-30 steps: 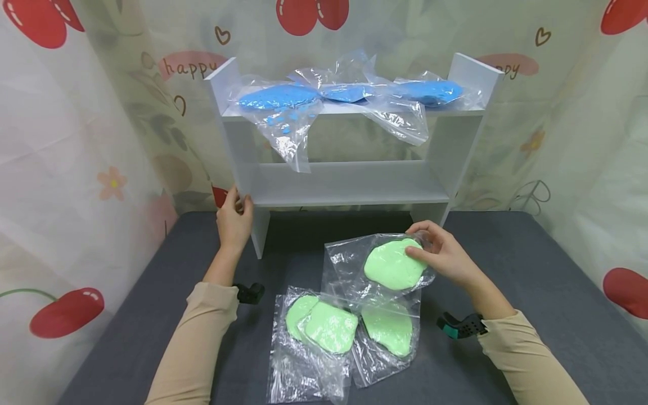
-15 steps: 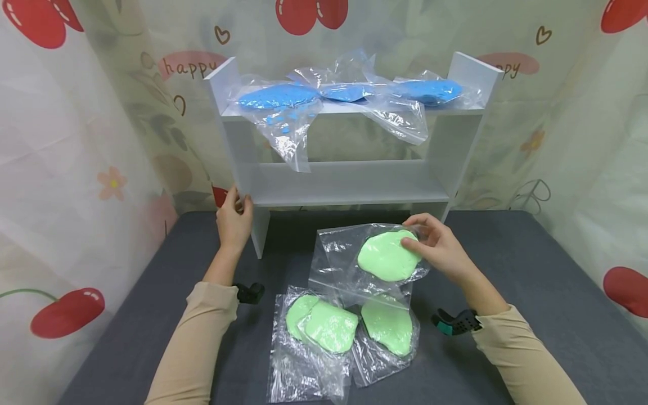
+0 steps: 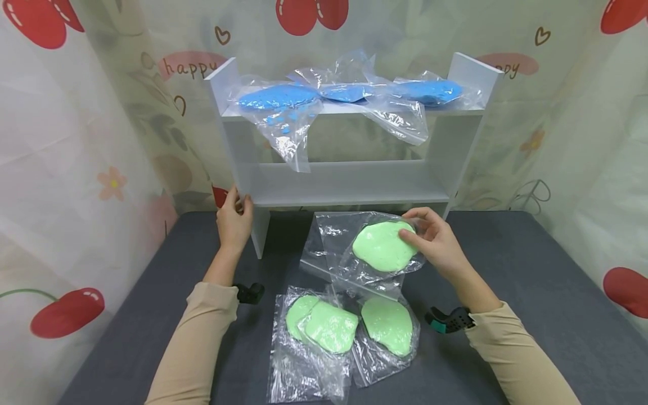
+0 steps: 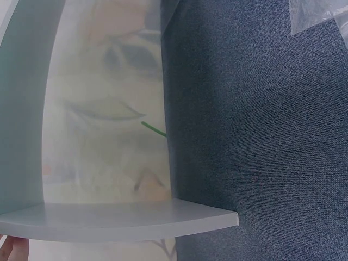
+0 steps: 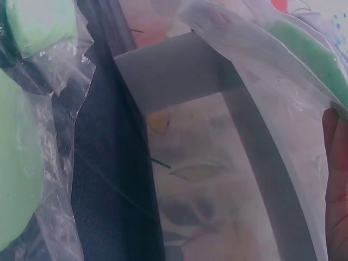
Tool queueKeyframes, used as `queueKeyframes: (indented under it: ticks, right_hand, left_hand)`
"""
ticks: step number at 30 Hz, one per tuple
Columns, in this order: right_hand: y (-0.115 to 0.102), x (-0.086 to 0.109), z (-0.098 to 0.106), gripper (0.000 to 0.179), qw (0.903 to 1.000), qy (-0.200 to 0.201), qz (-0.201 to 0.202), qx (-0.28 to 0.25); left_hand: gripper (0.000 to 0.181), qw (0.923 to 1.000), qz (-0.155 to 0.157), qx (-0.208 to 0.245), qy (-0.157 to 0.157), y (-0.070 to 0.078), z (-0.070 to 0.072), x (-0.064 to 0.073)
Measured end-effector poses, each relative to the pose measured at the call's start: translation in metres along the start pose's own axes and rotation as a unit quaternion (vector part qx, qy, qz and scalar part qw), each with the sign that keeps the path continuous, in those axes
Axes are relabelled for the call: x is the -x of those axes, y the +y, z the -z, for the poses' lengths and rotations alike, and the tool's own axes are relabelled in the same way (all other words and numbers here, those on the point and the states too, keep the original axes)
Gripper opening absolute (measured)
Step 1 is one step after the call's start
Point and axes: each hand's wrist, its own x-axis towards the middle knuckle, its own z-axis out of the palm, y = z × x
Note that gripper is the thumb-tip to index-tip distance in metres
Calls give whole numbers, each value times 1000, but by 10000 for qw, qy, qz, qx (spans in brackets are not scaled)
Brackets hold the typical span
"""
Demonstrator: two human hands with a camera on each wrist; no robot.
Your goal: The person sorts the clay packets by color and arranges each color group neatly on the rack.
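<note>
Our right hand [image 3: 432, 243] pinches a glossy, green-filled bag [image 3: 383, 246]; our left hand [image 3: 235, 222] grips the shelf [image 3: 349, 187]; far cloth [image 3: 415, 28] reads "happy".

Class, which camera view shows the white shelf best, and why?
The head view: the white shelf is framed end to end, though bags hide parts. Each wrist view catches only parts of one side panel and a board.
</note>
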Motion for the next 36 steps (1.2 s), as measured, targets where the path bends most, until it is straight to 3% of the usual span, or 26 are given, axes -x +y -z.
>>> queueKeyframes:
  ticks: [23,36]
  right_hand:
    - [-9,-11,-16,27,9967,667,-150,-447]
    - [-12,-20,-30,28,9888,926,-106,-1164]
  left_hand:
    - [41,10000,-62,-67,-5,-2,-1,0]
    - [41,10000,-49,-68,-23,-1,0,1]
